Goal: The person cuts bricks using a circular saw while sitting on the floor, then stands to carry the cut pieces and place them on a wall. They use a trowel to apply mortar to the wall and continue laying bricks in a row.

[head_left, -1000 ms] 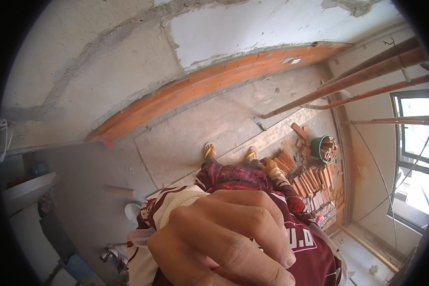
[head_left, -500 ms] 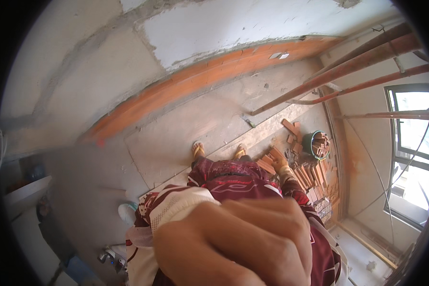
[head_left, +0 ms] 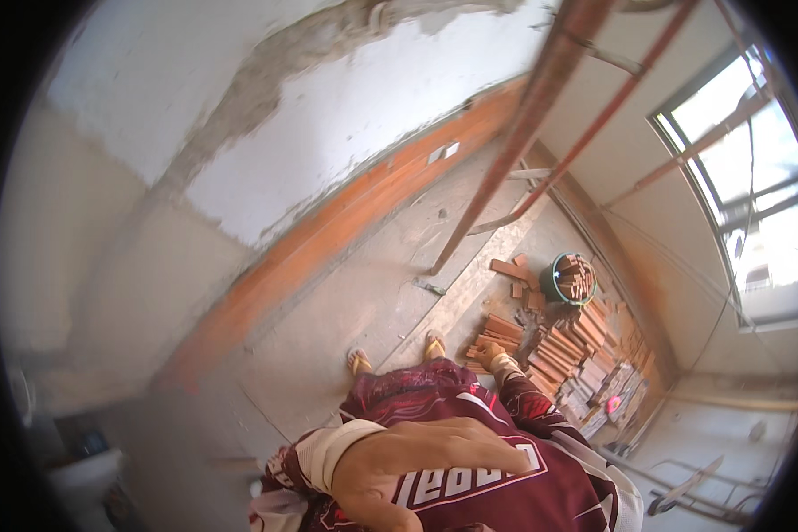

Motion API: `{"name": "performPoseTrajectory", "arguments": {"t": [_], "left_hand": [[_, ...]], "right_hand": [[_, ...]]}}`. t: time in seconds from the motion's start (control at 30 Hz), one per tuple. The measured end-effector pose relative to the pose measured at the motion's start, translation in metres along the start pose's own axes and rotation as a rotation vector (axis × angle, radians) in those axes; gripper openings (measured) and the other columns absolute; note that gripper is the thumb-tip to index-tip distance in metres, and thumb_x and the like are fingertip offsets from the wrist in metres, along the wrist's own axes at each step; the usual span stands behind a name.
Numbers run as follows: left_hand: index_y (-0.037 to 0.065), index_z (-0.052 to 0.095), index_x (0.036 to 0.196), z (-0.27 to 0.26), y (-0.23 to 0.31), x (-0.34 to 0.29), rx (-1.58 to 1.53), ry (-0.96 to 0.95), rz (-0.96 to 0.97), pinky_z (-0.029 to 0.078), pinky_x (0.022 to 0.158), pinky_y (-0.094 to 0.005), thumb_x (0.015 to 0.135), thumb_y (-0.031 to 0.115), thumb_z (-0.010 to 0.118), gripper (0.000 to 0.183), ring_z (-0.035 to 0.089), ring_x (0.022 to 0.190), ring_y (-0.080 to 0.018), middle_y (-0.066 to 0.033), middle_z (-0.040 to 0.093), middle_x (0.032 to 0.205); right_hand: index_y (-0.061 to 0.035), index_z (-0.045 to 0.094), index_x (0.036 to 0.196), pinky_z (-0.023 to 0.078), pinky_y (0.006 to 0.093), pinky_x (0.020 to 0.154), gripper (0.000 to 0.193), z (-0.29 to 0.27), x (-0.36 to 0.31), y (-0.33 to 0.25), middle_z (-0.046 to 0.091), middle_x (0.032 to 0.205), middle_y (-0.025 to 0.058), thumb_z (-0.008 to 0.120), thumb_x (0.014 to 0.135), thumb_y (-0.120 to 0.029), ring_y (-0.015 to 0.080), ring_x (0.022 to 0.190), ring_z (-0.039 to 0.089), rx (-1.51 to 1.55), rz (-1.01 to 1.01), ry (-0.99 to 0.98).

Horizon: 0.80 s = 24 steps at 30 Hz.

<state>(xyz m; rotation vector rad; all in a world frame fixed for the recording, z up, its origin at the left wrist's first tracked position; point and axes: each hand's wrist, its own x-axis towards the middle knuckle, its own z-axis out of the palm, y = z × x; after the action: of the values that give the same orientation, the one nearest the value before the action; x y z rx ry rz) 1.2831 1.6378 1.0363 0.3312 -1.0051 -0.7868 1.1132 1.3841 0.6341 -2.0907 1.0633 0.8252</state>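
Close in front of my maroon and white jersey (head_left: 479,434), my left hand (head_left: 417,461) is held across my chest. Its fingers stretch to the right and hold nothing that I can see; some are hidden underneath. Beyond my lap, to the right, my right hand (head_left: 490,355) reaches low with curled fingers. It seems closed on the end of a thin reddish brick strip (head_left: 475,362), though it is too small to see clearly. Against that hand lie several more brick strips (head_left: 503,328).
A larger heap of brick strips (head_left: 563,350) lies to the right. Behind it stands a round bucket (head_left: 569,279) filled with brick pieces. Red metal poles (head_left: 505,168) slant down to the floor. An orange brick band (head_left: 346,230) runs along the wall; a window (head_left: 727,186) is at right.
My left hand has dropped lower and away from the camera, its fingers straightening. The view has turned, so poles and window shift. My right hand stays by the brick strips.
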Motion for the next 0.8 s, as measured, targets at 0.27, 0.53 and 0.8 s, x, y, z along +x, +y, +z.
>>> {"name": "performPoseTrajectory", "arguments": {"t": [0.27,0.53,0.8], "left_hand": [[0.005,0.054,0.129,-0.069,-0.03,-0.124,0.455,-0.13,-0.964,0.024,0.108,-0.0511,0.085,0.05,0.059,0.063,0.036,0.132,-0.0398,-0.0231,0.041,0.14],[0.002,0.063,0.115,-0.091,-0.045,-0.118,1.437,0.123,-1.201,0.041,0.099,-0.0382,0.081,0.034,0.067,0.048,0.05,0.119,-0.0386,-0.0272,0.054,0.123],[-0.001,0.06,0.116,-0.081,-0.122,-0.065,1.264,0.049,-1.141,0.043,0.096,-0.0391,0.08,0.034,0.069,0.051,0.055,0.113,-0.0362,-0.0239,0.059,0.118]], "right_hand": [[-0.0107,0.066,0.107,0.046,0.04,0.094,0.037,0.034,0.014,0.028,0.064,0.111,0.0186,0.06,0.076,-0.03,0.0337,0.107,0.059,0.121,0.09,0.078],[-0.0133,0.067,0.11,0.045,0.0392,0.095,0.04,0.075,0.014,0.094,0.063,0.114,0.0146,0.062,0.076,-0.033,0.0327,0.11,0.058,0.236,0.21,-0.038],[-0.011,0.066,0.106,0.045,0.0392,0.094,0.035,0.044,0.015,0.13,0.064,0.112,0.016,0.064,0.077,-0.03,0.0331,0.108,0.059,0.433,0.231,0.052]]}}
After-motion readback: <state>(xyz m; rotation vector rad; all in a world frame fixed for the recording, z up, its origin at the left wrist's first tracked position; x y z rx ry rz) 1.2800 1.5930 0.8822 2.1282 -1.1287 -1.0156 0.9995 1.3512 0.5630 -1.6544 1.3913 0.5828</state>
